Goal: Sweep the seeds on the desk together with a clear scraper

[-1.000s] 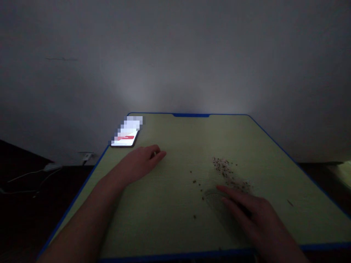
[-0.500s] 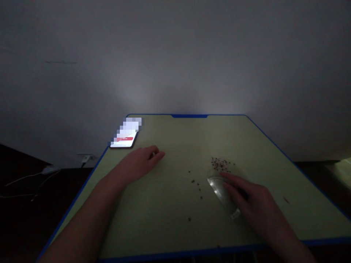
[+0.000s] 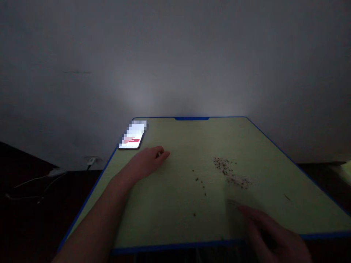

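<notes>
My left hand (image 3: 150, 159) rests on the table with its fingers curled closed, thumb near the index finger. A small pale spot shows between them, too small to name. At the near right, my right hand (image 3: 274, 230) is slightly blurred, thumb and fingers pinched on a clear plastic piece (image 3: 233, 215). That piece is faint and see-through, and its shape is hard to make out. Beyond the right hand lies a scattered heap of small dark grains (image 3: 225, 168), stretching toward the right. Several loose grains (image 3: 203, 187) are strewn between the two hands.
The pale green table (image 3: 175, 219) has a blue edge. A lit phone (image 3: 133, 137) lies at its far left corner. A thin dark sliver (image 3: 287, 197) is on the right side. Behind stands a grey wall (image 3: 175, 58), with a plug and cables (image 3: 56, 172) at the left.
My right hand has drawn back toward the near edge with the clear plastic piece. More grains now lie on the table, spread rightward. The left hand keeps its place; the view has shifted slightly.
</notes>
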The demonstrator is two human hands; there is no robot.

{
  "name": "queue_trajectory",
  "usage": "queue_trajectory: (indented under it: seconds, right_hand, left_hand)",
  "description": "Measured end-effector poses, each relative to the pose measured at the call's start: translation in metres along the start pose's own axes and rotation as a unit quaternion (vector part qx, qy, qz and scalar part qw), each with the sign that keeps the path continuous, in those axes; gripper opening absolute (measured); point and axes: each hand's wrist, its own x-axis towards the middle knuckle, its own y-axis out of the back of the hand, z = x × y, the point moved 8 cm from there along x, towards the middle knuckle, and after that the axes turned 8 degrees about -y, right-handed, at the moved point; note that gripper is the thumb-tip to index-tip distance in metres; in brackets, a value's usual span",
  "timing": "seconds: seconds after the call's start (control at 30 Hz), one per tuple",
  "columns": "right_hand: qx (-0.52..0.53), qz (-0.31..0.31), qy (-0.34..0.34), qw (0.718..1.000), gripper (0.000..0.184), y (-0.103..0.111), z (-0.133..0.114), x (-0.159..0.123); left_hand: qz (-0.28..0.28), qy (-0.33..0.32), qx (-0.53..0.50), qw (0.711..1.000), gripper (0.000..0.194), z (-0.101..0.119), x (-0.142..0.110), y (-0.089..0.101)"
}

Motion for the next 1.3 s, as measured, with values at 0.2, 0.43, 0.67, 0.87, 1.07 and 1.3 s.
queue_trajectory:
  seconds: [0.2,0.43,0.67,0.87,1.07,1.3]
  right_hand:
    - [-0.014,-0.019,-0.004,1.000,0.034,-0.037,-0.028,0.013]
    - [0.024,-0.063,-0.030,0.997,0.033,-0.050,-0.066,0.047]
    - [-0.172,-0.087,0.086,0.977,0.030,-0.041,-0.073,0.114]
    - [-0.333,-0.151,0.259,0.894,0.015,-0.073,-0.120,0.119]
    - [-0.304,-0.185,0.342,0.870,0.024,-0.083,-0.144,0.066]
    - [-0.242,-0.161,0.295,0.910,0.020,-0.059,-0.131,0.077]
  left_hand:
    - [0.019,-0.019,0.015,1.000,0.045,-0.004,0.002,-0.001]
    - [0.024,-0.024,0.002,0.999,0.045,-0.005,0.001,-0.003]
    - [0.033,-0.021,-0.008,0.999,0.046,-0.007,0.002,-0.003]
    - [0.057,-0.027,-0.012,0.998,0.045,-0.010,0.002,-0.001]
    - [0.066,-0.030,-0.014,0.997,0.044,-0.009,0.003,-0.001]
    - [0.076,-0.040,-0.022,0.996,0.043,-0.009,0.004,0.000]
